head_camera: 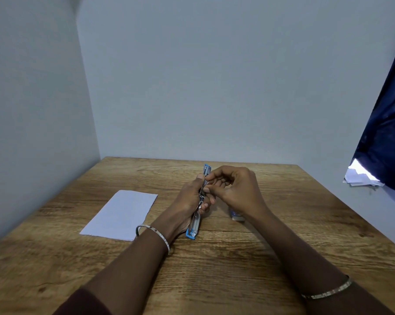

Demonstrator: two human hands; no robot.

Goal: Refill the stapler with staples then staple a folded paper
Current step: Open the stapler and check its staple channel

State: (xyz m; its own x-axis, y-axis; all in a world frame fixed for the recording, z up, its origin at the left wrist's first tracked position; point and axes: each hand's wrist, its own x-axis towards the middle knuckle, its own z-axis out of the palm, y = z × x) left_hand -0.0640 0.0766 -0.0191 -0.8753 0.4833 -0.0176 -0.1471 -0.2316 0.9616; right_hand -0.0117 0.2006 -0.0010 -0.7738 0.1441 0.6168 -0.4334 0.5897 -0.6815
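- Stapler [200, 202], blue and metal, opened out long; held above the wooden table [271, 235], near end low by the tabletop, far end raised toward the wall.
- Left hand [187, 201] wraps the stapler's middle from the left, fingers closed around it. Judged a steadying hold, keeping the open channel facing up and toward the other hand.
- Right hand [232, 187] comes in from the right, thumb and fingertips pinched together at the stapler's upper half. Whether a strip of staples sits in that pinch cannot be told; too small, and fingers cover it.
- Small box [237, 216], probably the staples, lies on the table just under the right wrist, mostly hidden.
- Paper [121, 214] lies flat on the table, left of the left wrist, apart from both hands. Untouched, likely waiting for the stapling step.
- Judgement: refill in progress, stapling not yet begun.
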